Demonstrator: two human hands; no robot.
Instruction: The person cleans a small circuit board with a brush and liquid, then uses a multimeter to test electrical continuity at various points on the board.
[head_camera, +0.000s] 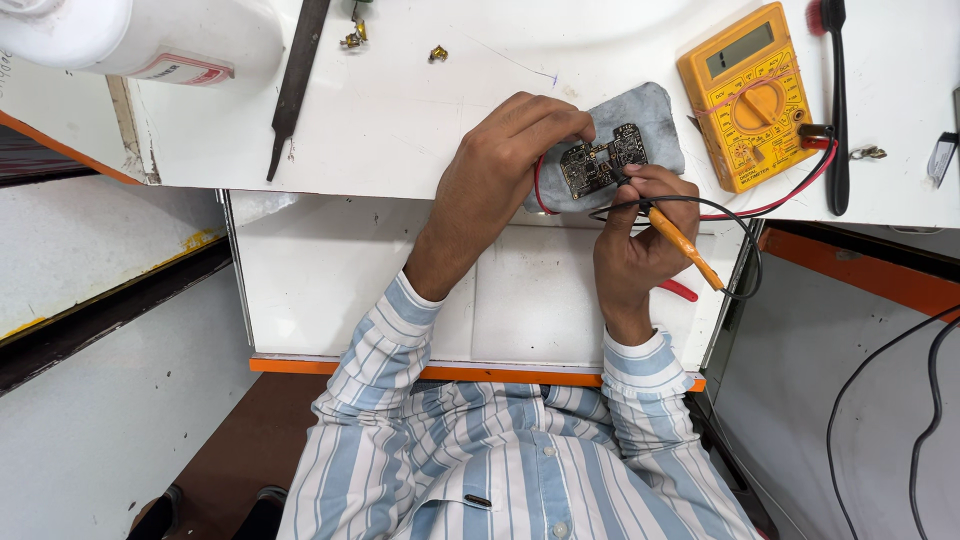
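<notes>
A small dark circuit board lies on a grey cloth pad at the white bench's front edge. My left hand rests on the bench with its fingertips pressing the board's left side; a red wire loops beneath that hand. My right hand grips an orange-handled test probe like a pen, its tip touching the board. A black lead runs from the probe. A yellow multimeter sits to the right of the pad, with red and black leads plugged in.
A long dark metal file lies at the bench's left. A white bottle stands at the top left. Small brass parts lie near the top. A black-handled brush rests right of the meter. An open white drawer sits below the bench.
</notes>
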